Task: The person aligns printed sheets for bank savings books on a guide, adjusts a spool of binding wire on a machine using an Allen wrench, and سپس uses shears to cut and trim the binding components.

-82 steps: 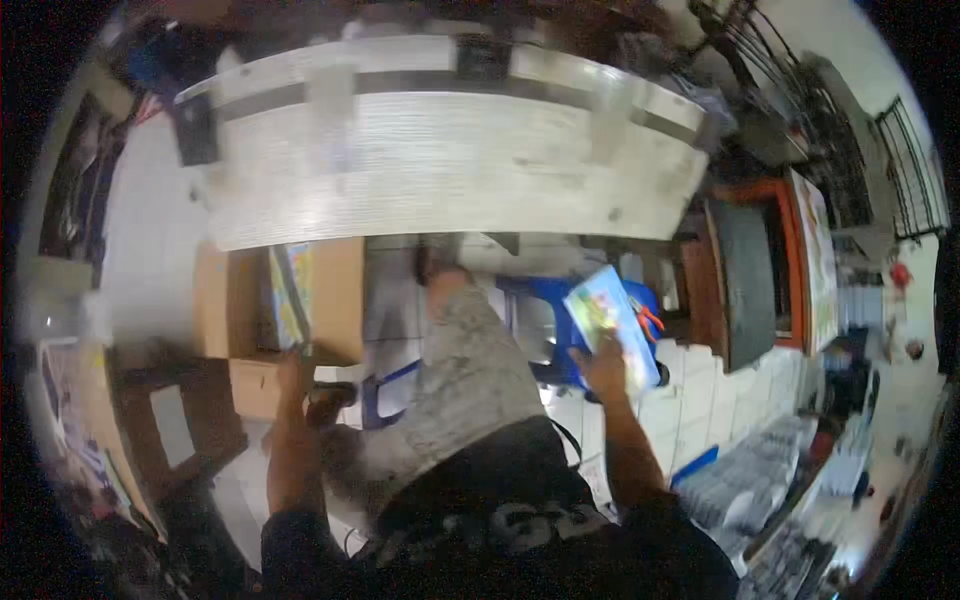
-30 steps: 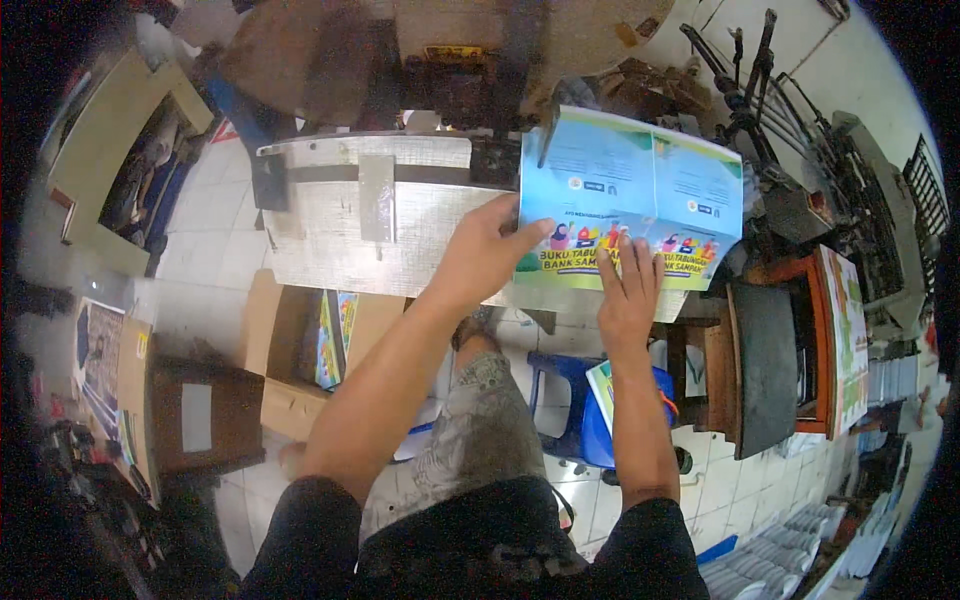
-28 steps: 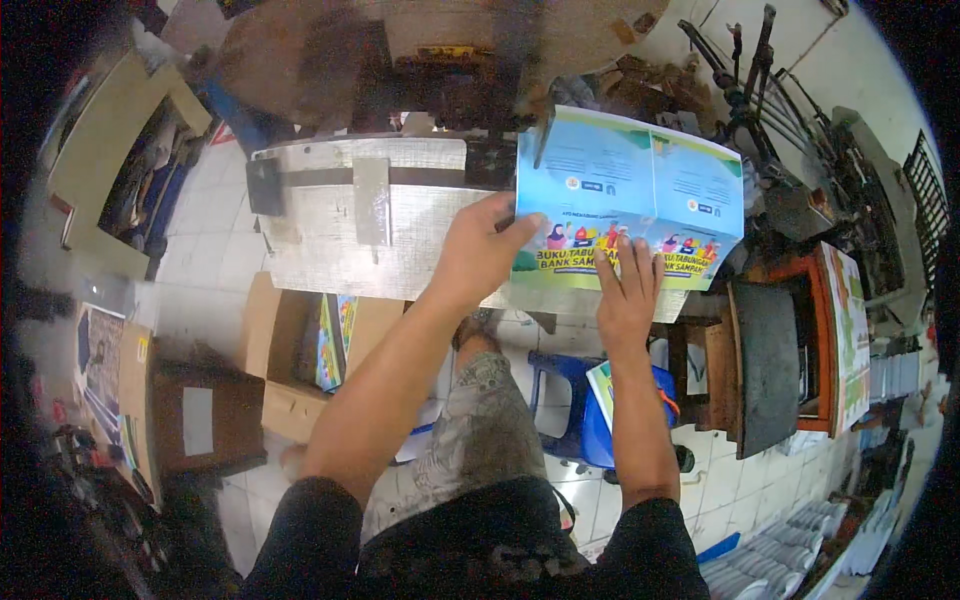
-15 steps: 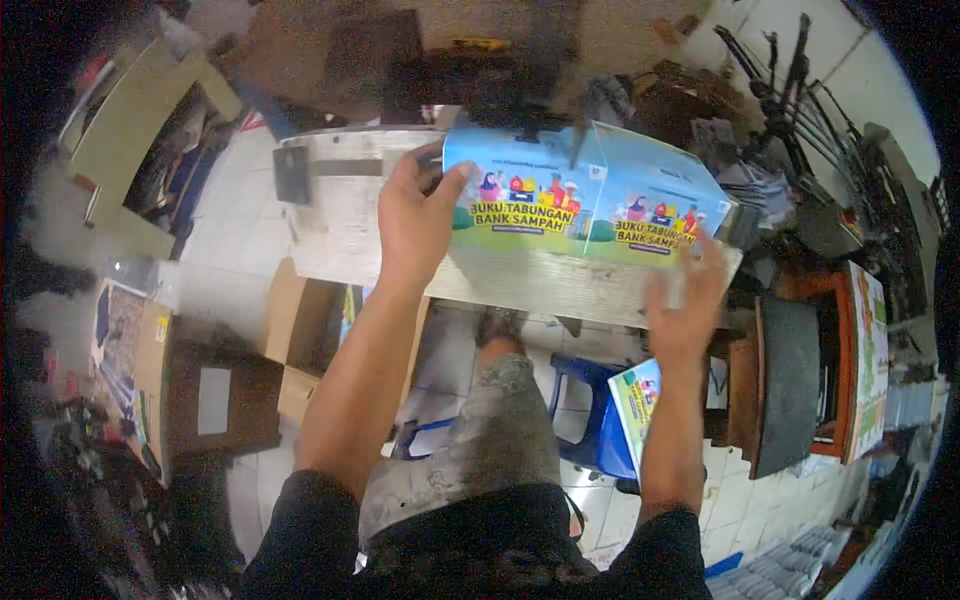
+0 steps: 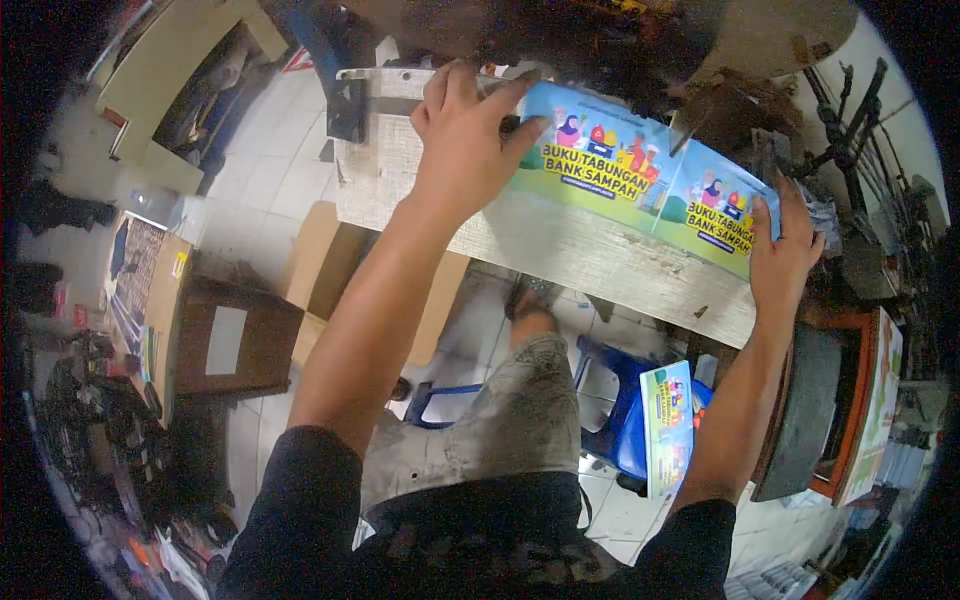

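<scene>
A long printed sheet, blue above and green below with cartoon figures, lies flat on the pale wooden worktop. My left hand presses down on its left end with the fingers spread. At the sheet's right end, my right hand holds the edge with fingers laid along it. Both forearms reach up from the lower edge.
A blue plastic stool below the worktop carries a stack of similar printed sheets. Open cardboard boxes stand on the tiled floor at left. A dark metal machine sits at right, clutter behind the worktop.
The sheet, held up in the air a second ago, has come down flat onto the worktop. My hands have spread apart to its two ends.
</scene>
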Demonstrator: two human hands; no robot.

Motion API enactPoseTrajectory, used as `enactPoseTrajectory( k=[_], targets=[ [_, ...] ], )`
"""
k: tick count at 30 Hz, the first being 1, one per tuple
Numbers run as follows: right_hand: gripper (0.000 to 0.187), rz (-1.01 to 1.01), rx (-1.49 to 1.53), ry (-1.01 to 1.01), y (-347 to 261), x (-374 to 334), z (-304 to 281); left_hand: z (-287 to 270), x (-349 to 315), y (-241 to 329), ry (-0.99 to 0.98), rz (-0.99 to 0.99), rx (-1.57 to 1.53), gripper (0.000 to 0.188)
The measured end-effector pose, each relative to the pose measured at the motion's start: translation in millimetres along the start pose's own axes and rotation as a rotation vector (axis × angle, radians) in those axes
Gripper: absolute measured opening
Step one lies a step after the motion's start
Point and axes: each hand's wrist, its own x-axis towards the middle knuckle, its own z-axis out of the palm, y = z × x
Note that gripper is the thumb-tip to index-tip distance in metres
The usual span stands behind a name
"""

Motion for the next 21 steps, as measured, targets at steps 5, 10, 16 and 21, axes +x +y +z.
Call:
enactPoseTrajectory(
  k=[5, 10, 16, 21],
  targets=[
    [0.042, -0.098, 0.081, 0.021, -6.4, -0.5, 7.3, -8.5, 3.9, -15.0, -0.099, 0.035, 0.009, 0.047],
    [0.046, -0.231, 0.187, 0.009, -20.9, 8.1, 0.0, -5.4, 5.5, -38.1, -0.132, 0.108, -0.009, 0.053],
    [0.044, -0.292, 0.107, 0.034, -21.9, 10.4, -6.2, -11.2, 5.1, -44.4, -0.182, 0.151, 0.039, 0.060],
    [0.048, -0.298, 0.138, 0.025, -15.7, 11.4, 0.2, -11.8, 6.9, -47.4, -0.233, 0.161, 0.049, 0.064]
  ],
)
